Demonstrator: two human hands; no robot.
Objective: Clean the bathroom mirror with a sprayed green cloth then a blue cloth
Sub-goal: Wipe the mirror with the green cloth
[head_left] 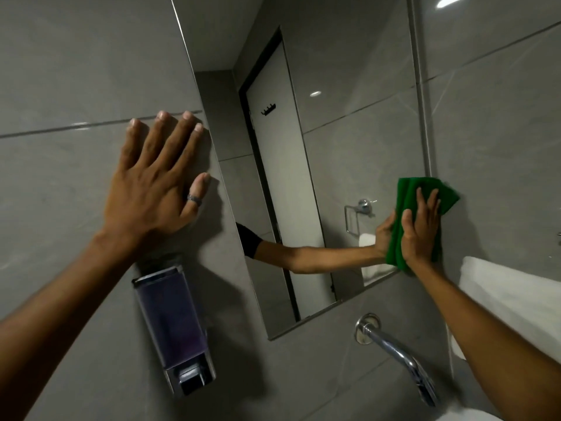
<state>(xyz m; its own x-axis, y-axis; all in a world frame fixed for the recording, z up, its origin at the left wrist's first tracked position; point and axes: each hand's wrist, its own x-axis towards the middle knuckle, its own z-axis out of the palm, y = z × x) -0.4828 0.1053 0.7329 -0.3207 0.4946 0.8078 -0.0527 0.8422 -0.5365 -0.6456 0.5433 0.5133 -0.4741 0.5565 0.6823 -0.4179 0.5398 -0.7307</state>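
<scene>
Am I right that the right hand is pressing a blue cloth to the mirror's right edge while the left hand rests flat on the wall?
Not quite: the head view shows a green cloth, not blue. The right hand presses it to the mirror at its right edge; the left hand rests flat on the wall.

Glossy tile, glass, chrome

I see polished grey wall tiles (76,71), a smooth mirror (334,132), a shiny chrome spout (394,354), and a napped green cloth (406,189).
</scene>
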